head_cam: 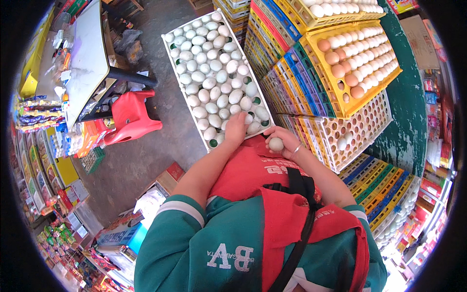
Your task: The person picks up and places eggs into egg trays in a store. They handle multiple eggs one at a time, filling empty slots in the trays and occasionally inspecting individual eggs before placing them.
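A white plastic tray (185,95) of pale, bluish-white eggs lies before me, its near end against my red apron (237,171). My left hand (236,128) reaches over the near end, fingers down among the eggs beside a small pale egg (249,119); whether it grips one is hidden. Just beyond the tray's near right corner, my right hand (284,141) holds a pale egg (276,144) in curled fingers. Green shows through several gaps between the eggs in the tray.
Stacked coloured egg trays (292,84) rise close on the right, with a yellow tray (343,106) of brown and white eggs on top. Below it, a white tray (330,137) juts out. To the left are a red plastic stool (133,113) and a white-topped table (87,54).
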